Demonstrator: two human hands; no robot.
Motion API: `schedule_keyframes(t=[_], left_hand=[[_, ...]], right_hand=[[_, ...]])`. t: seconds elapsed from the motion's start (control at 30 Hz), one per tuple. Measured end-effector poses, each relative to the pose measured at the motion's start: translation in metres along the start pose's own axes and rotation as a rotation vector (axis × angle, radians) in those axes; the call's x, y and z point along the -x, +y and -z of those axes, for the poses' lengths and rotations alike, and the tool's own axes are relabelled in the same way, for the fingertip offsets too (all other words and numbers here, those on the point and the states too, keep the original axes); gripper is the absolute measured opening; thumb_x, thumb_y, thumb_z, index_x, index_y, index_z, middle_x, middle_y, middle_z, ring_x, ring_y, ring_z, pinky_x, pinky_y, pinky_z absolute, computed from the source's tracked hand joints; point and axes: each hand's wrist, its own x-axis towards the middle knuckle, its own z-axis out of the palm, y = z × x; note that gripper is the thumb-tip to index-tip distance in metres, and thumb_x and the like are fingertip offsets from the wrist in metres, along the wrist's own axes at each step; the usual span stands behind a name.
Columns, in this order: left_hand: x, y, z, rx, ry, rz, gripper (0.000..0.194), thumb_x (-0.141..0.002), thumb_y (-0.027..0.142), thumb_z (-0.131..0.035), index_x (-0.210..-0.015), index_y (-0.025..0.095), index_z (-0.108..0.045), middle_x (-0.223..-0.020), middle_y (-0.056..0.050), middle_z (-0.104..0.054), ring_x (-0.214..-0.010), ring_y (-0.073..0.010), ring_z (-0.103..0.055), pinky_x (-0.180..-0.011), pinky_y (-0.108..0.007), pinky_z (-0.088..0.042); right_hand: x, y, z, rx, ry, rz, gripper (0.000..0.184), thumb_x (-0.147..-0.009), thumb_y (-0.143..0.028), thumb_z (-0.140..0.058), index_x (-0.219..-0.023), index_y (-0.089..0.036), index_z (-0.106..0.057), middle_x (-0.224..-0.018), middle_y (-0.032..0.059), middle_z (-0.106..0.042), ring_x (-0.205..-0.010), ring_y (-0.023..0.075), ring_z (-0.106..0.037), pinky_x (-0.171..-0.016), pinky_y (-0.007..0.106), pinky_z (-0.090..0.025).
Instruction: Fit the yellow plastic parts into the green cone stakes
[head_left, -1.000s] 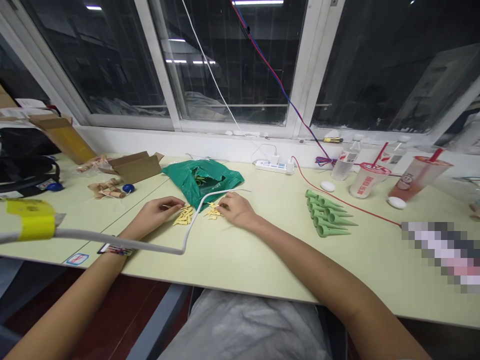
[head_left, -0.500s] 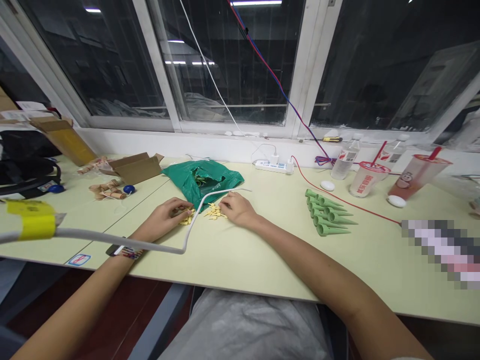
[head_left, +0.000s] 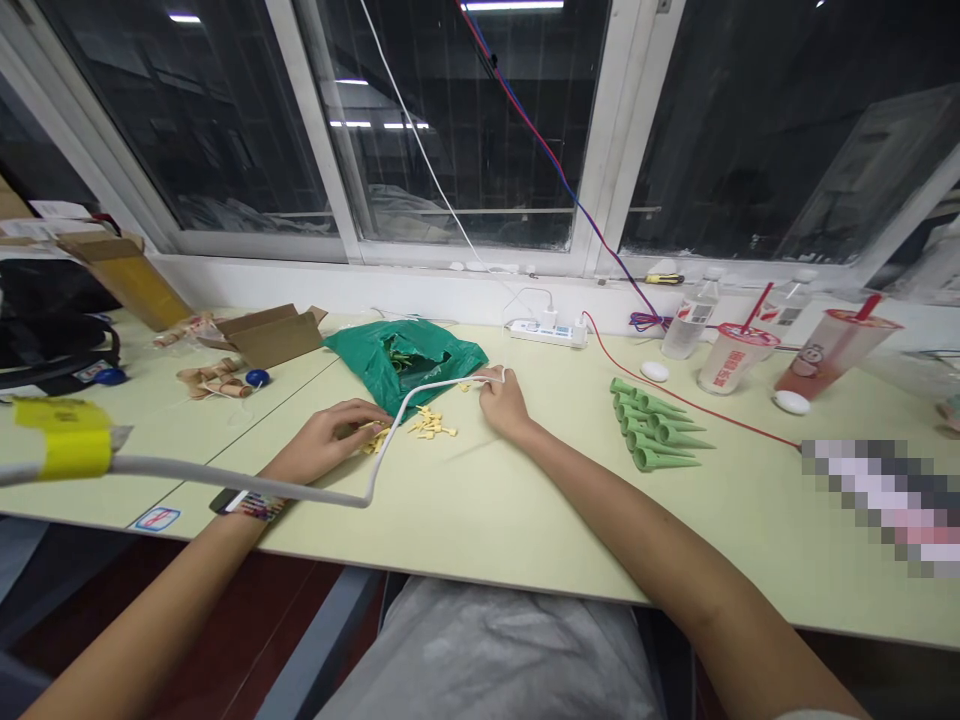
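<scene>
My left hand (head_left: 330,440) rests on the table with its fingers curled and thumb drawn in, its tips at a few small yellow plastic pieces (head_left: 373,441) that it partly covers. To the right of them lies a loose heap of more yellow pieces (head_left: 430,422). My right hand (head_left: 504,405) is past that heap, fingers bent together against the tabletop. Just left of its fingertips is a small yellow bit (head_left: 465,387). Whatever those fingers hold is hidden. Behind the heap spreads an open green plastic bag (head_left: 450,352), with green things inside.
Green cones (head_left: 645,458) lie in rows on the right. Drink cups (head_left: 731,360), bottles (head_left: 686,325) and a power strip (head_left: 544,332) stand farther back. A cardboard box (head_left: 277,338) and wooden toys (head_left: 217,382) are at left. A pale cable (head_left: 300,490) crosses in front.
My right hand has moved right and slightly away from me, off the yellow heap, uncovering it and a small yellow bit. My left hand has barely moved.
</scene>
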Motion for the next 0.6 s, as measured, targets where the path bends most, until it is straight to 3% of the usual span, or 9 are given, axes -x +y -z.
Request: schedule_keyframes(t=[0.13, 0.23, 0.37, 0.5, 0.6], left_hand=[[-0.002, 0.008, 0.000, -0.026, -0.031, -0.009, 0.050, -0.087, 0.073, -0.065, -0.097, 0.027, -0.084, -0.118, -0.009, -0.080, -0.114, -0.0319, -0.070, -0.104, -0.042, -0.056], [-0.002, 0.011, 0.000, -0.031, -0.036, -0.019, 0.048, -0.087, 0.072, -0.066, -0.092, 0.028, -0.084, -0.112, -0.008, -0.081, -0.112, -0.0316, -0.071, -0.104, -0.042, -0.056], [0.000, 0.011, 0.000, -0.012, -0.015, -0.007, 0.047, -0.089, 0.069, -0.064, -0.096, 0.027, -0.084, -0.114, -0.008, -0.080, -0.110, -0.0309, -0.071, -0.100, -0.039, -0.057], [0.002, 0.010, 0.000, -0.004, 0.025, -0.011, 0.044, -0.093, 0.065, -0.062, -0.103, 0.026, -0.081, -0.123, -0.008, -0.077, -0.114, -0.0306, -0.070, -0.103, -0.039, -0.054], [0.003, 0.016, -0.005, -0.052, 0.037, -0.090, 0.042, -0.097, 0.062, -0.059, -0.104, 0.025, -0.079, -0.122, -0.009, -0.076, -0.116, -0.0303, -0.068, -0.106, -0.039, -0.051]], right_hand=[[0.000, -0.005, -0.001, 0.067, -0.117, 0.132, 0.041, -0.093, -0.005, -0.052, -0.120, -0.022, -0.077, -0.125, 0.0082, -0.073, -0.121, 0.0262, -0.059, -0.111, 0.039, -0.045], [0.002, -0.012, 0.000, 0.177, -0.197, 0.224, 0.029, -0.096, -0.011, -0.054, -0.109, -0.021, -0.079, -0.118, 0.0097, -0.075, -0.117, 0.0273, -0.060, -0.107, 0.040, -0.046], [0.008, -0.020, 0.006, 0.224, -0.187, 0.199, 0.024, -0.097, -0.011, -0.054, -0.098, -0.018, -0.077, -0.110, 0.0133, -0.075, -0.109, 0.0293, -0.062, -0.101, 0.042, -0.047], [0.014, -0.022, 0.012, 0.251, -0.172, 0.189, 0.024, -0.094, -0.008, -0.055, -0.104, -0.017, -0.075, -0.112, 0.0151, -0.074, -0.107, 0.0297, -0.063, -0.099, 0.043, -0.049], [0.020, -0.020, 0.015, 0.153, -0.121, 0.201, 0.025, -0.096, -0.012, -0.055, -0.113, -0.017, -0.073, -0.113, 0.0129, -0.075, -0.107, 0.0271, -0.065, -0.100, 0.041, -0.049]])
